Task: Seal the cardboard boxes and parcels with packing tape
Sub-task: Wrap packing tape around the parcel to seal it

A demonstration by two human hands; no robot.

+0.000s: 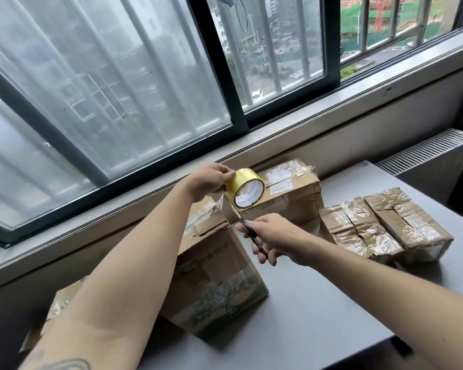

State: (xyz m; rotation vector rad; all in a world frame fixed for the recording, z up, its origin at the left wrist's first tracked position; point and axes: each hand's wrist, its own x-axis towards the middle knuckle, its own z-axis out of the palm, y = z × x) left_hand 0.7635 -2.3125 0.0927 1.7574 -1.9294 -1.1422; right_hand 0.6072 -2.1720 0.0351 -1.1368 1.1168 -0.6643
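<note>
My left hand (pixel 211 180) grips a yellowish roll of packing tape (pixel 245 188), lifted above a tall cardboard box with green print (pixel 217 276). A clear strip of tape runs from the roll down to the box top. My right hand (pixel 267 233) holds black-handled scissors (pixel 251 233), with the blades pointing up at the tape strip just below the roll. My left forearm hides part of the box's left side.
A labelled brown box (pixel 286 193) stands behind by the wall. Two tape-wrapped parcels (pixel 358 231) (pixel 409 222) lie on the grey table (pixel 318 316) at right. Another parcel (pixel 62 300) sits partly hidden at left. The window sill (pixel 332 121) runs behind; a radiator (pixel 425 156) is at far right.
</note>
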